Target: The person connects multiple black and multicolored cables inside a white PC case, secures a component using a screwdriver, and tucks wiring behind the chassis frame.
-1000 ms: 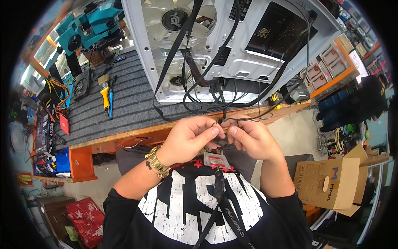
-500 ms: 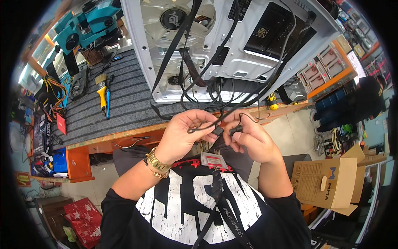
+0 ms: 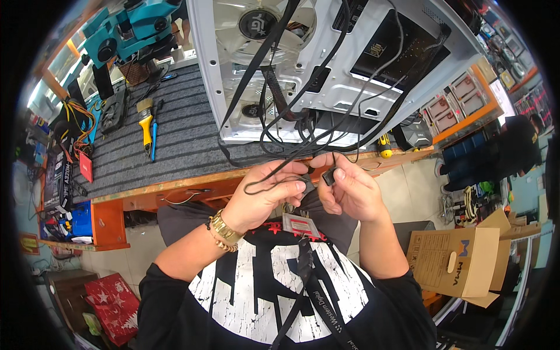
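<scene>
Just in front of the bench edge, my left hand (image 3: 265, 195) pinches a small black cable connector (image 3: 307, 184) between thumb and fingers. A thin black cable (image 3: 252, 192) loops out over the back of its fingers. Close by on the right, my right hand (image 3: 357, 191) grips another black cable connector (image 3: 329, 176), thumb on its side. The two connectors are apart, with a short gap between them. Black cables run up from my hands to a white computer case (image 3: 233, 133) standing open on the bench. Its clear fans (image 3: 259, 24) and a black power supply (image 3: 392, 49) show.
On the grey ribbed mat (image 3: 181, 125) lie a yellow-handled brush (image 3: 146, 129), a blue pen-like tool (image 3: 154, 140) and a graphics card (image 3: 114, 114). A teal microscope (image 3: 125, 32) stands far left. A yellow-black screwdriver (image 3: 384, 146) lies right of the case. An open cardboard box (image 3: 449, 262) sits lower right.
The case and bench items sit slightly farther right in view. My right hand has turned a little, showing more of its connector. The cable loop by my left hand has widened leftward.
</scene>
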Tool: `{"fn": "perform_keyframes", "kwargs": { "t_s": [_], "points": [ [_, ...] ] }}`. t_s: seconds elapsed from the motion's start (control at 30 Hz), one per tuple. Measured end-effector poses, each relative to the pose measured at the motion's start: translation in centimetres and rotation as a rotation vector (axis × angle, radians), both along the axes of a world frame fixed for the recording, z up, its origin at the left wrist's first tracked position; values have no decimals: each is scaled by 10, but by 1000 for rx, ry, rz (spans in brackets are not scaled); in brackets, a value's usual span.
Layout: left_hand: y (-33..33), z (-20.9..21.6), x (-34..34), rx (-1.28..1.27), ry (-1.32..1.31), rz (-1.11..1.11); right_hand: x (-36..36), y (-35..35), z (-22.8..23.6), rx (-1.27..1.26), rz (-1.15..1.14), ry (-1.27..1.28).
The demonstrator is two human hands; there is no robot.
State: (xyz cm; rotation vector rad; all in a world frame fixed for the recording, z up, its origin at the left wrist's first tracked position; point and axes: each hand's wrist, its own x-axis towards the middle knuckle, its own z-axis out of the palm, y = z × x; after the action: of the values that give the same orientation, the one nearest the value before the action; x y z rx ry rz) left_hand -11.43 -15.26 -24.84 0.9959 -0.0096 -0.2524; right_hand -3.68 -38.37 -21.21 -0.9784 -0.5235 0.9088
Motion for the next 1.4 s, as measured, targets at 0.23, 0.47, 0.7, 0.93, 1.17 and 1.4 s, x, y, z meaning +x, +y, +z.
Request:
{"fn": "perform_keyframes", "kwargs": {
  "t_s": [0.23, 0.47, 0.7, 0.93, 1.17, 1.4],
  "points": [
    [-4, 8, -4, -39, 38, -26, -1, 3, -4, -171, -185, -119],
    [-5, -1, -5, 99, -68, 1, -5, 12, 0, -230, -240, -184],
    [-5, -4, -3, 69, -30, 45, -11, 14, 1, -325, -285, -225],
    [-6, -6, -1, 117, -90, 73, -8, 13, -4, -328, -261, -245],
    [-7, -13, -2, 131, -145, 152, -9, 13, -4, -429, -285, -367],
    [-5, -6, -3, 159, -124, 168, -11, 10, -5, -343, -327, -241]
  ]
}}
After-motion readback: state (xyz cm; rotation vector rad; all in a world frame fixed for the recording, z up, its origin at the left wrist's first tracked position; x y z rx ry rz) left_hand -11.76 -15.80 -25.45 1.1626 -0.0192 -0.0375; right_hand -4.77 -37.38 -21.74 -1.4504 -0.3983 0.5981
